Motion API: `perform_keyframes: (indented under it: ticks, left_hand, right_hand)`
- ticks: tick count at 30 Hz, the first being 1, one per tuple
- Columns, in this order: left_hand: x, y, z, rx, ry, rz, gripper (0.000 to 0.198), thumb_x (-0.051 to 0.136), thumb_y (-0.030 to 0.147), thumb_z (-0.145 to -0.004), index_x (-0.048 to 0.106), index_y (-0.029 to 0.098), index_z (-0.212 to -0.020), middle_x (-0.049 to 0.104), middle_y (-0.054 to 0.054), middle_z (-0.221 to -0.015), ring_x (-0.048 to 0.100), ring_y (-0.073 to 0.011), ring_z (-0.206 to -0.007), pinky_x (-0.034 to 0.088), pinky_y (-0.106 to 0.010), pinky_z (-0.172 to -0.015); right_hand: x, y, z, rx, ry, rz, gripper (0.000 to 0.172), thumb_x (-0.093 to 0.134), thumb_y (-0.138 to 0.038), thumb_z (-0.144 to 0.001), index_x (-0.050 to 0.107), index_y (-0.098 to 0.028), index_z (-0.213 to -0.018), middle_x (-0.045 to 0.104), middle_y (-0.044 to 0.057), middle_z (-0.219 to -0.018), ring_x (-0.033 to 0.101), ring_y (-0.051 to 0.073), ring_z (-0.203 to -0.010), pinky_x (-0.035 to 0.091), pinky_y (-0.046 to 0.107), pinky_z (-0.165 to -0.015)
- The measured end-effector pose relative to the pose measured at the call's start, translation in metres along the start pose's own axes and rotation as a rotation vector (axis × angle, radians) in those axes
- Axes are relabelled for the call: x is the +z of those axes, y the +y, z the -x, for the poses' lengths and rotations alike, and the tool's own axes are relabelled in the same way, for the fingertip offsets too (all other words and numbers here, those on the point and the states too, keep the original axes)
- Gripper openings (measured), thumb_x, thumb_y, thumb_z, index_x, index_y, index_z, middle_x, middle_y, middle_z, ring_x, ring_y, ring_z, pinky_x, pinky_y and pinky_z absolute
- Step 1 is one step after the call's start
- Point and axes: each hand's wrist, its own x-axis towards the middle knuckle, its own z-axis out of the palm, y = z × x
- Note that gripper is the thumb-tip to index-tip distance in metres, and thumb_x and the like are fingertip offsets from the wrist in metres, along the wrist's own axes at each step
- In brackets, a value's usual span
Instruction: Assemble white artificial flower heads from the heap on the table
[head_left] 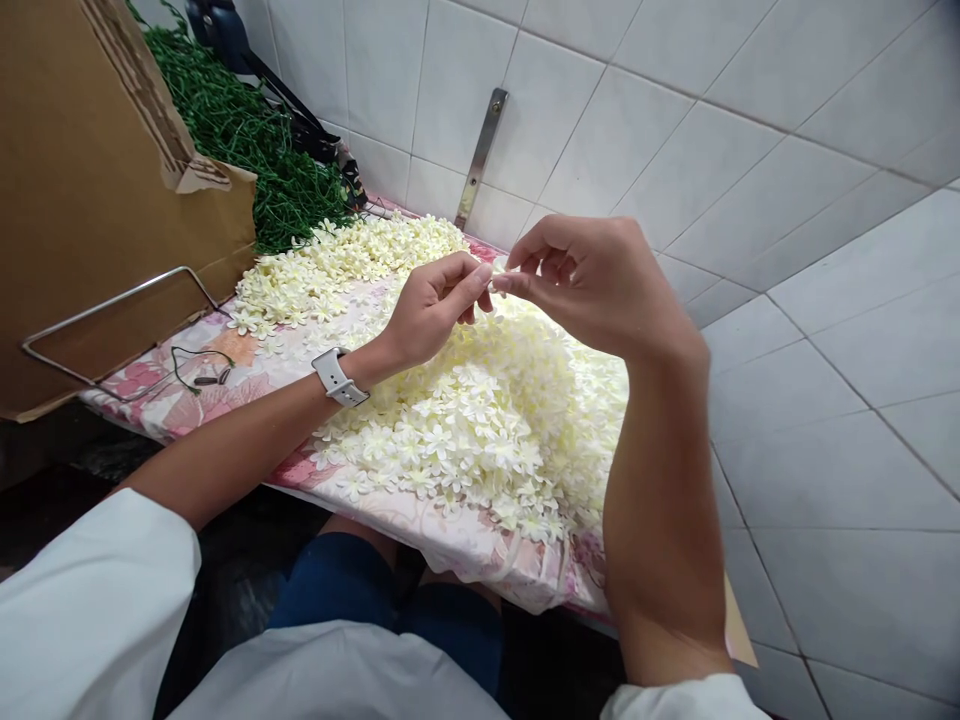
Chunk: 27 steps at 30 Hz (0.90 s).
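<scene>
My left hand (442,305), with a white watch (339,378) on its wrist, is closed in a pinch above the table. Its fingertips almost meet those of my right hand (581,280), which pinches from the other side. Between them shows a bit of a small white flower (498,266), mostly hidden by the fingers. Right below both hands lies a large heap of loose white artificial flowers (457,440). Farther back, a second pile of pale yellow flowers (375,250) spreads along the table.
Green artificial stems (240,135) are heaped at the back left, behind a cardboard box (97,220). A bent metal wire frame (112,310) leans there. Green wire scraps (199,365) lie on the floral tablecloth (180,400). A tiled wall (810,330) with a metal bracket (484,150) bounds the table.
</scene>
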Motion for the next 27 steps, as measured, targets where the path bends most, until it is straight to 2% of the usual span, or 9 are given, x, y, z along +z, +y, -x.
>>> perform_keyframes:
  ticks: [6,10,14,19,23,27]
  left_hand:
    - [0.001,0.002,0.000,-0.009,-0.047,0.070,0.044,0.069,0.059,-0.087,0.066,0.016,-0.074,0.067,-0.002,-0.067,0.058,-0.0070,-0.056,0.048,-0.021,-0.052]
    - [-0.001,0.000,0.002,-0.002,-0.057,0.064,0.043,0.068,0.057,-0.088,0.065,0.017,-0.075,0.067,-0.002,-0.069,0.058,-0.0069,-0.056,0.048,-0.022,-0.053]
    - [-0.002,0.000,0.001,-0.004,-0.037,0.038,0.043,0.067,0.057,-0.089,0.064,0.016,-0.075,0.068,-0.002,-0.069,0.057,-0.0062,-0.054,0.046,-0.022,-0.052]
    - [0.001,0.000,0.001,-0.017,0.001,0.040,0.047,0.067,0.059,-0.088,0.062,0.016,-0.072,0.065,-0.001,-0.065,0.056,-0.0062,-0.053,0.046,-0.022,-0.052]
    - [0.001,-0.001,0.001,-0.015,0.011,0.057,0.047,0.067,0.059,-0.089,0.062,0.015,-0.072,0.064,-0.001,-0.064,0.056,-0.0058,-0.053,0.046,-0.020,-0.051]
    - [0.000,-0.001,0.002,-0.006,0.006,0.045,0.045,0.066,0.056,-0.091,0.062,0.015,-0.073,0.064,-0.001,-0.065,0.056,-0.0052,-0.054,0.046,-0.019,-0.052]
  right_hand:
    - [0.008,0.001,-0.003,-0.032,-0.016,0.003,0.022,0.059,-0.012,-0.085,0.058,-0.023,-0.067,0.062,-0.001,-0.067,0.052,0.015,-0.064,0.041,0.034,-0.064]
    - [0.009,0.001,-0.003,-0.121,0.023,0.061,0.025,0.050,-0.002,-0.080,0.051,-0.023,-0.065,0.053,-0.002,-0.063,0.044,0.014,-0.062,0.037,0.032,-0.062]
    - [0.008,0.000,-0.004,-0.075,0.027,0.088,0.023,0.049,-0.008,-0.086,0.048,-0.024,-0.069,0.053,0.000,-0.067,0.044,0.015,-0.064,0.037,0.033,-0.063]
    - [0.007,0.012,-0.006,-0.034,0.131,0.132,0.022,0.053,-0.011,-0.086,0.047,-0.024,-0.070,0.056,0.001,-0.070,0.046,0.016,-0.063,0.038,0.034,-0.064]
    - [0.006,0.019,-0.005,-0.038,0.208,0.186,0.017,0.062,-0.011,-0.086,0.054,-0.024,-0.078,0.059,0.001,-0.074,0.049,0.015,-0.065,0.038,0.034,-0.066]
    - [0.008,0.014,-0.003,-0.110,0.120,0.078,0.018,0.070,-0.019,-0.088,0.058,-0.023,-0.075,0.054,-0.002,-0.065,0.041,0.012,-0.057,0.035,0.032,-0.059]
